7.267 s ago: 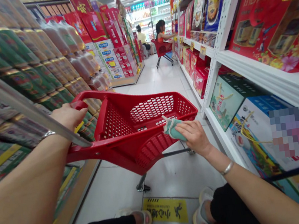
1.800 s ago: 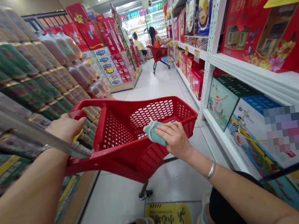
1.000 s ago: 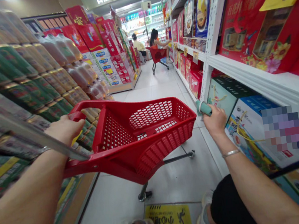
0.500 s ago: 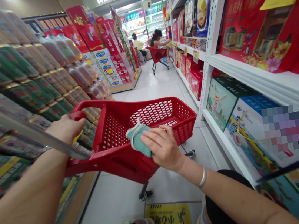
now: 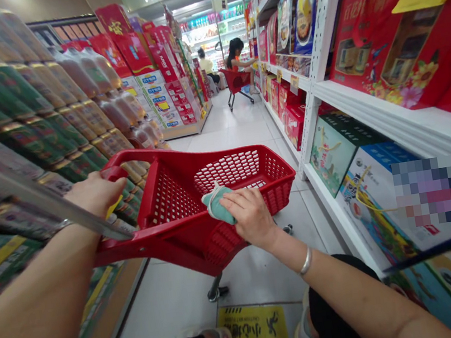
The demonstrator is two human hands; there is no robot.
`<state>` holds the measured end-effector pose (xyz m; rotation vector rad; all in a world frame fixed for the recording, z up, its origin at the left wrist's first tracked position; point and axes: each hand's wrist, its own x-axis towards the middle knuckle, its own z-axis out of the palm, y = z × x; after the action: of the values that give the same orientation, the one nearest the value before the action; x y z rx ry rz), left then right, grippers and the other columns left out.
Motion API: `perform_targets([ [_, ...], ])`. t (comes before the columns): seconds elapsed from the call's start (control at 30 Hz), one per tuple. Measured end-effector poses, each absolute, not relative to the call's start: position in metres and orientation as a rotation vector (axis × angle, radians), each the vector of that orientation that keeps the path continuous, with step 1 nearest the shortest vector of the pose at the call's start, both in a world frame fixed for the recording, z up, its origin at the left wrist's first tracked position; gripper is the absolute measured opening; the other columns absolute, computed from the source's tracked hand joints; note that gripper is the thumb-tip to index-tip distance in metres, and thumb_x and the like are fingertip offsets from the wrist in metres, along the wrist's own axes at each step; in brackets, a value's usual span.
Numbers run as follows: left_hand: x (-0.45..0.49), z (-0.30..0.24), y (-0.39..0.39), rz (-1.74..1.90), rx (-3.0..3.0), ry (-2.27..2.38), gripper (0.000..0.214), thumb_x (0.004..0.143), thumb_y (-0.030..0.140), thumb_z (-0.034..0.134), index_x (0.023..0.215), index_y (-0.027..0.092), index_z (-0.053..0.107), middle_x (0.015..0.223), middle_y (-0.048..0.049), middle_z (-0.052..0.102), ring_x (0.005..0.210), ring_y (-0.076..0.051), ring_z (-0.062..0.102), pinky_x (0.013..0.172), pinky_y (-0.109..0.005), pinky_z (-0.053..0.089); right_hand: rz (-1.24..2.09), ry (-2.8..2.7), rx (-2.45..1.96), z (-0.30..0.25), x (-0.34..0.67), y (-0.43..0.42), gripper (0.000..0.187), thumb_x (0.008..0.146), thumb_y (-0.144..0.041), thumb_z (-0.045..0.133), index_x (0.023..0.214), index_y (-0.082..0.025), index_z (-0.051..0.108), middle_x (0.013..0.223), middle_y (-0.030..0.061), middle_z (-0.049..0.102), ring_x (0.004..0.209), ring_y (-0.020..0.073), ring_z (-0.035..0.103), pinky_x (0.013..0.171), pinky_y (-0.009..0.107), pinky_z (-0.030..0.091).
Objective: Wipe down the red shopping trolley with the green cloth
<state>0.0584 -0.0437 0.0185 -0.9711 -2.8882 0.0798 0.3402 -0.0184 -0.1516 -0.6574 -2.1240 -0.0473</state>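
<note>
Cloth [image 5: 218, 204] clasped by the right hand [image 5: 252, 214] at the red cart [image 5: 176, 235], left hand [image 5: 90, 195] curled on its handle [image 5: 114, 173], where a slackened grip might let the wheels [image 5: 215, 295] roll.

Left arm [image 5: 44, 292] stretched forward, left hand [image 5: 94, 194] in a grip (thumb [image 5: 115, 190] visible, rest mostly hidden). Right forearm [image 5: 349, 291] angled inward, right hand [image 5: 253, 217] back-up, fingers [image 5: 234, 205] bent together, grasping.

Cart [image 5: 185, 241] between stacked packs [image 5: 59, 131], left, and shelving [image 5: 368, 105], right; second cart [image 5: 238, 80] farther ahead.
</note>
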Motion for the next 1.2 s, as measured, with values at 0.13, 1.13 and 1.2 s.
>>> perform_targets([
  [0.13, 0.056, 0.018, -0.043, 0.096, -0.973, -2.882, 0.080, 0.083, 0.062, 0.032, 0.141, 0.008, 0.045, 0.136, -0.0279, 0.057, 0.124, -0.042, 0.058, 0.102, -0.052, 0.048, -0.012, -2.145, -0.798, -0.154, 0.365, -0.002, 0.040, 0.081, -0.001, 0.053, 0.113, -0.019, 0.071, 0.116, 0.0070, 0.074, 0.104, 0.0233, 0.058, 0.086, 0.039, 0.038],
  [1.13, 0.056, 0.018, -0.043, 0.050, -0.985, -2.898, 0.081, 0.083, 0.065, 0.033, 0.141, 0.009, 0.045, 0.137, -0.0285, 0.056, 0.126, -0.044, 0.056, 0.103, -0.054, 0.048, -0.129, -1.864, -0.502, -0.150, 0.363, -0.013, 0.044, 0.085, -0.008, 0.048, 0.124, -0.019, 0.066, 0.116, 0.0101, 0.074, 0.113, 0.0237, 0.063, 0.100, 0.043, 0.044],
  [1.2, 0.056, 0.018, -0.042, 0.056, -0.978, -2.903, 0.081, 0.084, 0.064, 0.033, 0.142, 0.009, 0.045, 0.138, -0.0281, 0.056, 0.127, -0.043, 0.055, 0.105, -0.053, 0.047, -0.096, -1.917, -0.431, -0.147, 0.343, -0.027, 0.044, 0.088, -0.008, 0.045, 0.125, -0.018, 0.066, 0.120, 0.0098, 0.073, 0.117, 0.0222, 0.061, 0.103, 0.042, 0.043],
])
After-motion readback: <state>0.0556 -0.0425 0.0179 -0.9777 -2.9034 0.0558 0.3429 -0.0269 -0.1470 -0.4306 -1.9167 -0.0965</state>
